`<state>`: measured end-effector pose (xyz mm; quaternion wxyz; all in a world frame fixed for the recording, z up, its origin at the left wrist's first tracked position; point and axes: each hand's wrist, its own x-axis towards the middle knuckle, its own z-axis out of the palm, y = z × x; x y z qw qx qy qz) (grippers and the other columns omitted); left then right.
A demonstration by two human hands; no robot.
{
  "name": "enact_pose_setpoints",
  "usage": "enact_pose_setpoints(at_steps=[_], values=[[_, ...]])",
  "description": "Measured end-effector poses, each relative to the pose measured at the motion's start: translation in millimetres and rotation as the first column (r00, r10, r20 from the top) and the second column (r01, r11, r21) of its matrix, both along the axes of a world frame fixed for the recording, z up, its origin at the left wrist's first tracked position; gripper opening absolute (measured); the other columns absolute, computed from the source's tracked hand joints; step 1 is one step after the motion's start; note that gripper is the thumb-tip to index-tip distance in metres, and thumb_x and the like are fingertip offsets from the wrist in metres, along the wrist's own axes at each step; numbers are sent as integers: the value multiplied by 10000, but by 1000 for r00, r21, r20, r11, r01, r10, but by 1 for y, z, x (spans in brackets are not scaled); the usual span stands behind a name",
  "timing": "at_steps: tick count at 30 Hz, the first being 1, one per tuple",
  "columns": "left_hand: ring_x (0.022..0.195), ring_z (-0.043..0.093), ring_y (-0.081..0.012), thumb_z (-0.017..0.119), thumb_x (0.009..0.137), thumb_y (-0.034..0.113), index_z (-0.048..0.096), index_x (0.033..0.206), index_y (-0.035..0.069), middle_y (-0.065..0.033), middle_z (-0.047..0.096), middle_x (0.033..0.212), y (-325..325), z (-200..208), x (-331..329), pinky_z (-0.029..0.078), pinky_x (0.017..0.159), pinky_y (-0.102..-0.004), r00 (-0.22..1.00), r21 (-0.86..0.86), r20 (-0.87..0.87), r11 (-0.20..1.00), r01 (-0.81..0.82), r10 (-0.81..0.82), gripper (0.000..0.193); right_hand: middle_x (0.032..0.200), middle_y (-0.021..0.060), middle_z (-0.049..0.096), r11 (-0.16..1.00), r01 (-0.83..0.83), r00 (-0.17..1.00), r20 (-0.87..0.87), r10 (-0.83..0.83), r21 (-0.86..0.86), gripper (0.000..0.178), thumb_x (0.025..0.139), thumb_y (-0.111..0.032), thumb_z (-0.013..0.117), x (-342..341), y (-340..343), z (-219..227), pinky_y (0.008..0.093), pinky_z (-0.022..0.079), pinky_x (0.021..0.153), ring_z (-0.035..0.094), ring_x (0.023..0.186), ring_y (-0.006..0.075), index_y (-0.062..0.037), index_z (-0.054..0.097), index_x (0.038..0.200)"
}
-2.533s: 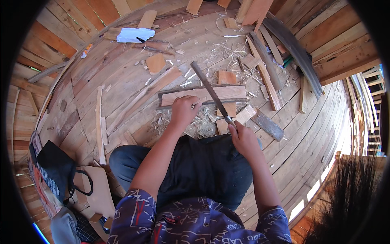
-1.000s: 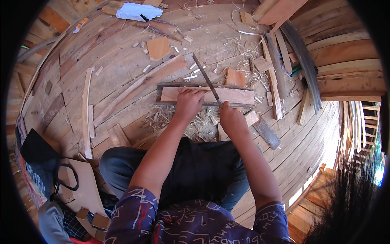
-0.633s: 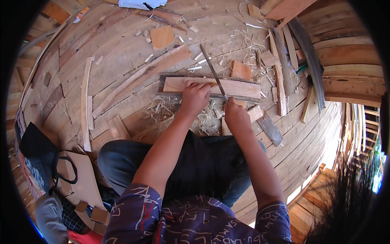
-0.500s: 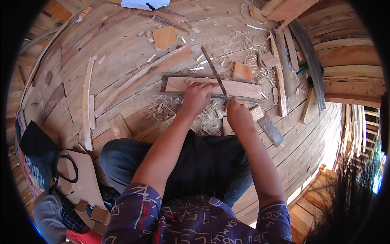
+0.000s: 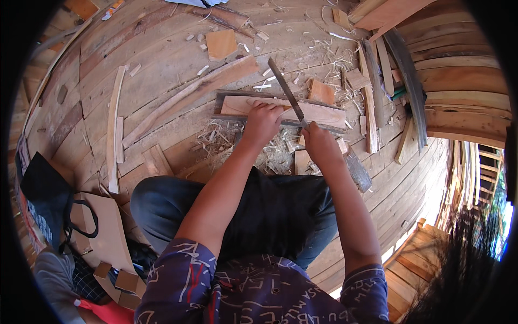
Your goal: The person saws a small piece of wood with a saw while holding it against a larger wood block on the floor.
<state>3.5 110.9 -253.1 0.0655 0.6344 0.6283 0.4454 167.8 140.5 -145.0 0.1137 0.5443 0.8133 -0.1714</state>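
A pale wooden board lies lengthwise across my front, on top of a darker, rough-edged plank. My left hand presses down on the middle of the board with bent fingers. By its fingertips shows a small yellowish sliver, too small to name. The handle of a narrow hand saw is in my closed right hand, at the board's near edge. Its toothed blade slants across the board, just right of my left fingers, and points away to the upper left. My right fingers hide most of the handle.
Curled shavings litter the plank floor around the work. Beyond the board lie a square wood block and a long curved offcut. Long strips rest at right. An opened cardboard box and another person's sleeve are at lower left.
The whole view has shifted slightly. The saw still lies across the board at nearly the same spot, its blade turned a little. My left hand keeps its place on the board.
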Motion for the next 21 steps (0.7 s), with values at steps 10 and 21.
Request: enact_pose_setpoints(at_steps=[10, 21], values=[[745, 652, -248, 680, 755, 61, 672, 785, 69, -74, 682, 777, 4, 33, -4, 448, 791, -377, 987, 118, 138, 988, -100, 84, 31, 806, 280, 667, 993, 73, 996, 38, -76, 88, 343, 997, -322, 481, -28, -7, 41, 542, 540, 735, 662, 821, 462, 8, 563, 957], [739, 658, -262, 664, 745, 64, 660, 752, 60, -85, 684, 764, 3, -10, 10, 462, 781, -387, 986, 102, 158, 993, -65, 48, 9, 847, 286, 672, 998, 29, 997, 64, -32, 49, 350, 1000, -324, 475, -12, -1, -1, 535, 542, 741, 668, 834, 454, 13, 569, 972]])
